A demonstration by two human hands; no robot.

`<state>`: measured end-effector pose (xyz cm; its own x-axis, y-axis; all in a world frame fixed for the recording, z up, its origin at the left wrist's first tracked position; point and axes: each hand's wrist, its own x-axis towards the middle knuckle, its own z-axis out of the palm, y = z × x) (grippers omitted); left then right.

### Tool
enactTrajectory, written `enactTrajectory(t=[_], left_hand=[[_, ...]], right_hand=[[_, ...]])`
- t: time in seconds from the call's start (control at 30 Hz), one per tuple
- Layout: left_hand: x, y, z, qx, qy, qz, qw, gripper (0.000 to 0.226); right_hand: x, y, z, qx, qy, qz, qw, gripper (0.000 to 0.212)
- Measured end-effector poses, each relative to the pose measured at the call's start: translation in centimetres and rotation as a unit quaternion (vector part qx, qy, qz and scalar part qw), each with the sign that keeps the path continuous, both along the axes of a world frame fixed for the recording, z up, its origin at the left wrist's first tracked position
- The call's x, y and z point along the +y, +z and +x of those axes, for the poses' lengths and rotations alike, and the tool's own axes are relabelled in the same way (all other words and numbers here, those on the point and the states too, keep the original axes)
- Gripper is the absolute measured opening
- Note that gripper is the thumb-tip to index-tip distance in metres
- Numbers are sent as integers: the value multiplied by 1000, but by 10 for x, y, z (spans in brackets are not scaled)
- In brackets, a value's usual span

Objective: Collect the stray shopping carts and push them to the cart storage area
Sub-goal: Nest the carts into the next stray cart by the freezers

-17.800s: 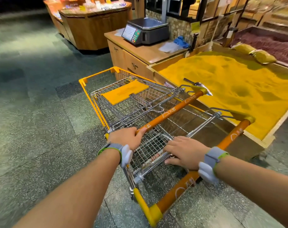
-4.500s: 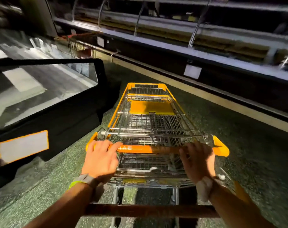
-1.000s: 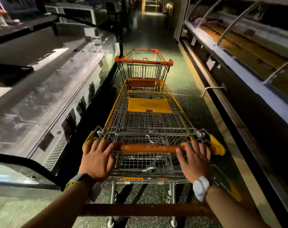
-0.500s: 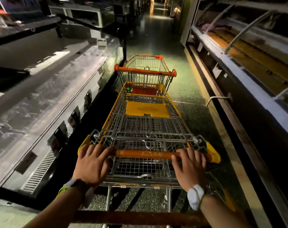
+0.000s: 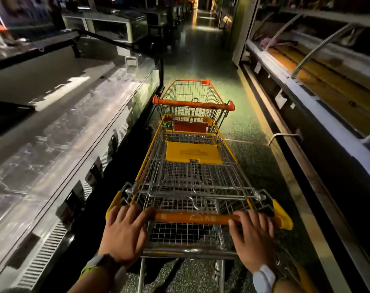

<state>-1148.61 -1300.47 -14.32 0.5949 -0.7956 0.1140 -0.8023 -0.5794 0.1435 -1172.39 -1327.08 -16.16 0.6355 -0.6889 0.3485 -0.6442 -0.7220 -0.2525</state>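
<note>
Left hand [image 5: 124, 231] and right hand [image 5: 251, 235] each wrapped over orange handle bar [image 5: 192, 218] of yellow-trimmed cart [image 5: 190, 174], fingers curled on top. Cart nose at rear of red-handled cart [image 5: 192, 100] ahead, possibly touching; dim light hides contact. Both in aisle, freezer case [image 5: 78, 132] left, shelving [image 5: 319, 85] right.

A dim aisle [image 5: 203, 60] stretches ahead of me.
A glass-topped freezer [image 5: 59, 132] lines my left; a shelved display case [image 5: 319, 85] runs along my right.
</note>
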Motion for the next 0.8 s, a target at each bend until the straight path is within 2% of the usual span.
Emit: enactTrajectory(t=[0.1, 0.2, 0.27, 0.33, 0.43, 0.53, 0.6, 0.7, 0.8], left_hand=[[-10, 6, 12, -1, -4, -42, 999, 46], [-20, 19, 27, 2, 2, -69, 998, 35], [-31, 36, 38, 31, 21, -63, 997, 46], [-50, 52, 63, 62, 55, -60, 995, 59], [-81, 63, 93, 98, 64, -45, 992, 63], [-123, 65, 120, 108, 39, -52, 992, 46], [-156, 62, 130, 118, 13, -25, 993, 35], [-192, 55, 141, 140, -10, -9, 990, 27], [-233, 50, 154, 163, -8, -30, 986, 21]], right_hand=[[-7, 6, 8, 19, 2, 34, 999, 42], [-15, 29, 18, 91, -6, 103, 991, 37], [-22, 49, 27, 132, 2, 141, 981, 31], [-41, 66, 53, 108, 28, 168, 979, 27], [-60, 79, 83, 35, 67, 205, 976, 29], [-80, 77, 111, 36, 79, 195, 977, 11], [-95, 72, 125, 48, 74, 210, 974, 7], [-100, 69, 145, 82, 77, 219, 969, 10], [-122, 67, 168, 103, 104, 224, 964, 17]])
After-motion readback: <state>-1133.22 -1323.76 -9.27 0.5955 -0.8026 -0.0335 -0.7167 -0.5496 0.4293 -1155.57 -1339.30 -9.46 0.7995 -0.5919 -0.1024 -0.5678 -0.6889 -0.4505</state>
